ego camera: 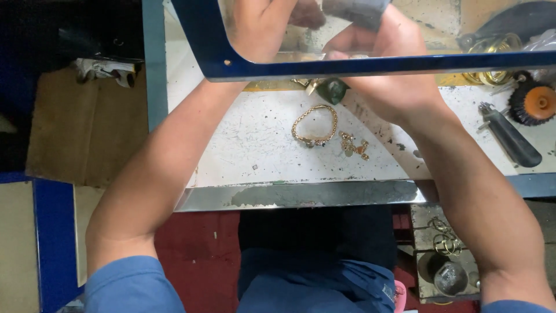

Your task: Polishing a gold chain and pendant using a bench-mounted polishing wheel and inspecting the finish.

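Observation:
Both my hands are raised behind a clear pane with a blue frame [370, 65] at the far side of the white bench [255, 139]. My left hand [258, 26] has its fingers curled, and the top edge of the view cuts off what is in it. My right hand [394, 75] curls around a grey object [356, 10], which meets the left fingertips. On the bench below the hands lie a gold bracelet [314, 124], a small gold ornament [354, 146] and a dark green lump [331, 90].
At the right of the bench lie a black-handled tool [512, 140], a bristle wheel with an orange hub [536, 103] and brass rings [492, 55]. A metal strip [301, 195] edges the bench front. Wire rings and a small jar [449, 277] sit on a low shelf at the lower right.

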